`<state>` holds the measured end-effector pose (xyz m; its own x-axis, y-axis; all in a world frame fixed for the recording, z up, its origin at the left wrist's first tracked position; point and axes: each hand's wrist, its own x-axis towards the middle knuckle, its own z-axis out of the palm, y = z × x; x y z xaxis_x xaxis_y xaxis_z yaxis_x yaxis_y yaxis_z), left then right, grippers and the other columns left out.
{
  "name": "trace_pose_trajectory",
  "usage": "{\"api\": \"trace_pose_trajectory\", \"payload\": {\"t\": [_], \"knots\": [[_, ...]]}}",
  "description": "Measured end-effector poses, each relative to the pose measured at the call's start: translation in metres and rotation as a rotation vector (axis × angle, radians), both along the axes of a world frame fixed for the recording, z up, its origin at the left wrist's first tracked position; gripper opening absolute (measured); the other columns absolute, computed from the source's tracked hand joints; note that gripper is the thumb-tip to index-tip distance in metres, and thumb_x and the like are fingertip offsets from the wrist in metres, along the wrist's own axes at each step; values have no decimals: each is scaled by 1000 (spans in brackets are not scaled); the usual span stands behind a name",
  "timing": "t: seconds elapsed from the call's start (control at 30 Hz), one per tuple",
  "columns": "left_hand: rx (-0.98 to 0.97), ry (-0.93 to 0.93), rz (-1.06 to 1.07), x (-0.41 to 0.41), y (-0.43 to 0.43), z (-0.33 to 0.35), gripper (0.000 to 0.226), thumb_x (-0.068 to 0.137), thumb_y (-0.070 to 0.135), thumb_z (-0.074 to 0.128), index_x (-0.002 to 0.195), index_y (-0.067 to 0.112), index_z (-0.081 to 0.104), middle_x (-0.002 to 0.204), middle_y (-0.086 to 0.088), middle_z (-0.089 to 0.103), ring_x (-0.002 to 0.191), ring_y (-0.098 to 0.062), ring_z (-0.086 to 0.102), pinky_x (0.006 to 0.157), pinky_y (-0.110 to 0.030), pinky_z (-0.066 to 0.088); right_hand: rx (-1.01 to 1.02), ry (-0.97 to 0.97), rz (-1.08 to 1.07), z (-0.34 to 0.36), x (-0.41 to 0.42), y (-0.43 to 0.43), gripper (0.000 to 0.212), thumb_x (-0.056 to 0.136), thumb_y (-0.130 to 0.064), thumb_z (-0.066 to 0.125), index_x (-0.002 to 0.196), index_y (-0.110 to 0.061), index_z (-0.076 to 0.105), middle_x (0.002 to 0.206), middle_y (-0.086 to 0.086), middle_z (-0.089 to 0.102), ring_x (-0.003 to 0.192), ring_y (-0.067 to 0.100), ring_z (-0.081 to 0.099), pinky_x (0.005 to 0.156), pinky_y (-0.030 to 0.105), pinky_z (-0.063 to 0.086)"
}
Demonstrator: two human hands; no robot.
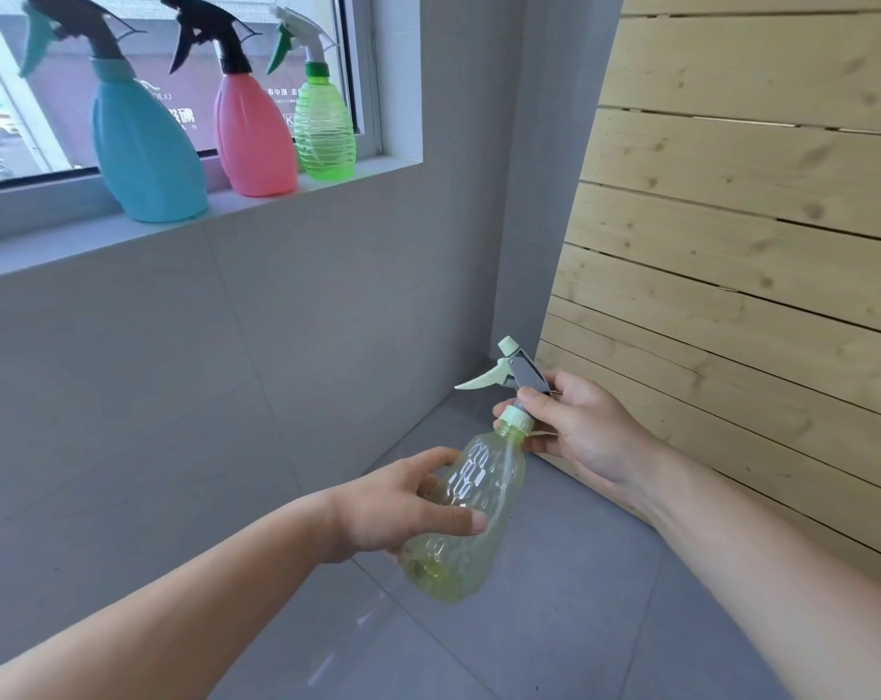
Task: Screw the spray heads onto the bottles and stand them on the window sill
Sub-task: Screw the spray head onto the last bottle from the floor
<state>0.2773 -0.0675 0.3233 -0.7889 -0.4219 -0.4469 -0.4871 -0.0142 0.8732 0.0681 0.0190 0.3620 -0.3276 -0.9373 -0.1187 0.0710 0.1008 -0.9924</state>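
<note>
A clear yellow-green bottle (466, 502) is tilted in mid-air, neck up and to the right. My left hand (403, 502) grips its body. A pale green and grey spray head (511, 378) sits on the neck, with my right hand (575, 421) closed around its collar. The dip tube runs down inside the bottle. On the grey window sill (49, 250) stand three bottles with spray heads on: a blue bottle (145, 149), a pink bottle (254, 136) and a green ribbed bottle (325, 126).
A wall of pale wooden slats (741, 234) leans on the right, close behind my right hand. Grey tiled wall (176, 371) lies below the sill and grey floor tiles (554, 623) lie under the bottle. Window glass (19, 118) backs the sill.
</note>
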Motion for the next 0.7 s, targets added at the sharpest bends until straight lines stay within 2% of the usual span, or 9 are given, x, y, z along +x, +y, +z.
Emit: {"api": "trace_pose_trajectory", "payload": {"t": [0.1,0.17,0.27,0.37,0.43,0.5,0.53,0.6,0.7], "knots": [[12,-3,-6,1,0,2,63,78,41,83,134,39,57,109,0,68,89,-17,70,62,-28,56,-12,100,48,-1,-1,0,25,99,-10,55,121,2,53,105,17,73,90,20,68,72,28,59],[23,-4,-11,2,1,4,65,77,41,83,136,39,56,110,0,69,91,-18,70,62,-28,56,-21,142,115,1,-6,1,30,91,-12,66,113,4,53,108,21,68,93,19,66,76,28,58],[40,0,-11,4,0,6,64,77,40,84,135,39,57,112,-4,71,94,-20,72,66,-31,57,-30,165,207,1,-11,2,31,85,-10,71,111,-1,58,106,13,64,94,16,65,81,30,58],[23,-22,-10,2,2,5,69,75,44,85,137,39,56,129,-17,68,108,-39,72,76,-41,55,-31,262,156,-4,-11,0,25,89,-7,70,112,-3,61,109,6,65,97,5,66,84,26,57],[11,-32,-19,2,3,6,68,76,44,84,138,38,56,132,-18,66,109,-41,71,78,-46,52,-18,365,100,-7,-8,-3,26,86,-18,74,107,-7,61,104,1,65,96,6,65,83,22,55],[4,-39,-22,2,4,9,69,78,44,83,140,38,54,131,-18,66,100,-31,72,75,-41,53,-8,398,43,-10,-3,-4,39,80,-36,76,105,-10,61,94,-2,62,85,7,62,81,25,55],[5,-39,-28,2,5,11,67,79,44,82,139,39,55,131,-16,67,99,-29,72,73,-38,54,-17,392,20,-11,-1,-4,39,80,-38,76,101,-10,60,88,0,57,77,6,58,75,22,54],[17,-28,-43,1,7,14,58,82,42,79,136,39,58,130,-13,70,101,-27,73,70,-34,55,-40,332,10,-9,2,-5,25,87,-30,72,93,-11,58,84,4,48,68,6,53,63,15,49],[22,-7,-27,1,8,17,49,87,38,79,133,40,60,124,-10,73,112,-31,73,74,-36,55,-47,112,82,-2,0,-3,15,87,-20,70,96,-11,62,93,10,54,82,14,56,69,25,53]]}}
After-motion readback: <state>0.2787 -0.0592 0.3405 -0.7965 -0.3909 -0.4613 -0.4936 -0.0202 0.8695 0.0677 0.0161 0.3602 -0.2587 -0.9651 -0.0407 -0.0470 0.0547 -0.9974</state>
